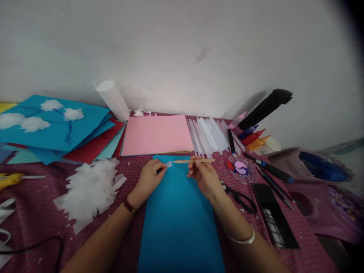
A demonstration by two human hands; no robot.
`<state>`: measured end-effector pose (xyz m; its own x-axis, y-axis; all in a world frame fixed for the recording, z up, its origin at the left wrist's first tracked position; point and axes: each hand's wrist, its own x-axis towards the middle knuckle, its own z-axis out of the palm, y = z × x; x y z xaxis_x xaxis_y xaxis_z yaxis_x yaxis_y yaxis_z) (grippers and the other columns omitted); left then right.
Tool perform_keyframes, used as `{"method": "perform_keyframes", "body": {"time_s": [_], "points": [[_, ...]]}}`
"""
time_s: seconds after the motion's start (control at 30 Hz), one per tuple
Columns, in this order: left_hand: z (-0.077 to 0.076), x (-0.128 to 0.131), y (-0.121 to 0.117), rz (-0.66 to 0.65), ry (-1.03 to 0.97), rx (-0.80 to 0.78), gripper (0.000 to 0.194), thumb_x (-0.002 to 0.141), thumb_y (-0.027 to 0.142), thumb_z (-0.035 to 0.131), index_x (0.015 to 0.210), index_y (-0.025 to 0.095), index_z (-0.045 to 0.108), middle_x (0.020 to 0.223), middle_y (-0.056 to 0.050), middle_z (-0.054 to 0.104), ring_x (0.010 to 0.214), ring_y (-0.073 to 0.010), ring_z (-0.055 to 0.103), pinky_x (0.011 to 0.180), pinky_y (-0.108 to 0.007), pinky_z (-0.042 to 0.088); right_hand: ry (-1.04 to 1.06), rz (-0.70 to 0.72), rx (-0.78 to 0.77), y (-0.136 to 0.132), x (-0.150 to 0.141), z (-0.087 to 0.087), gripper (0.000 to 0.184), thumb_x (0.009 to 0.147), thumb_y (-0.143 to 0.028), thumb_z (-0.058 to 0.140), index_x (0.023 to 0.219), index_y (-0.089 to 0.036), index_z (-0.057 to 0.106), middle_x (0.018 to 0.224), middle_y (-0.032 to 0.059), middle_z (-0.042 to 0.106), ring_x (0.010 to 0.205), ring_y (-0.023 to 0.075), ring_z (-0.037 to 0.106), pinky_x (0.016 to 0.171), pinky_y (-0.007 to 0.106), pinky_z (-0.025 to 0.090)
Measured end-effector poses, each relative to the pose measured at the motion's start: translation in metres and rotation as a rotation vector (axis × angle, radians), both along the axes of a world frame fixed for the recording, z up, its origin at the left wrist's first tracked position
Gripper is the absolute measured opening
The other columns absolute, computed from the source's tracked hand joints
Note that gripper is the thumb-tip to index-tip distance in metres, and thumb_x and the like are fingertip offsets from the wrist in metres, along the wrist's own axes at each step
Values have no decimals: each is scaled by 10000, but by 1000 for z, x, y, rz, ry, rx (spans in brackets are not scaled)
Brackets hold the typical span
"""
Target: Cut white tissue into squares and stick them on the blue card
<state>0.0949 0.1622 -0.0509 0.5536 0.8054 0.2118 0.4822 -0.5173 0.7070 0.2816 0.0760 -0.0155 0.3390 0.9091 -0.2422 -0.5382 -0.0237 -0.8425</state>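
A blue sheet of card (pixel 182 227) lies lengthwise in front of me. Above its far end, my left hand (pixel 152 176) pinches a small white paper square (pixel 169 164) between thumb and fingers. My right hand (pixel 203 174) grips a tan wooden pencil (pixel 184 161), held level with its pointed end towards the paper square. The tip comes close to the square; whether they touch I cannot tell. Left of my left hand lies a loose heap of white paper squares (pixel 91 189). Black-handled scissors (pixel 239 197) rest beside my right forearm.
A pink paper stack (pixel 159 134) and white glue sticks (pixel 210 134) lie behind. Blue sheets with white tufts (pixel 65 125), a white roll (pixel 113 100) and a yellow glue gun (pixel 11 180) are leftward. Rightward are a paint palette (pixel 240 167), paint tubes (pixel 256 138) and a phone (pixel 274 216).
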Motion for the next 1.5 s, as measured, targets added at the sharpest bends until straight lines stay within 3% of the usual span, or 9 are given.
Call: {"method": "perform_keyframes", "body": {"time_s": [0.3,1.07,1.5], "points": [[1,-3,0,-85,60,32,167,860,166,517,835,195,679,836,-48,624,823,-195,562,776,-324,446,-129,34,31,37,1,-24,267,736,-450,698,805,-195,660,563,-51,556,498,107,514,568,270,509],[2,0,1,-155,76,44,186,890,187,474,834,184,651,829,-47,612,818,-191,543,784,-333,429,-372,92,96,36,-2,-37,273,825,-489,586,841,-218,611,569,-55,498,516,129,493,544,284,495],[-4,-1,3,-123,22,25,162,851,153,558,872,200,712,838,-42,642,826,-184,572,770,-313,448,-427,125,86,38,0,-37,279,843,-485,561,825,-210,603,556,-52,512,496,129,499,516,277,462]]}}
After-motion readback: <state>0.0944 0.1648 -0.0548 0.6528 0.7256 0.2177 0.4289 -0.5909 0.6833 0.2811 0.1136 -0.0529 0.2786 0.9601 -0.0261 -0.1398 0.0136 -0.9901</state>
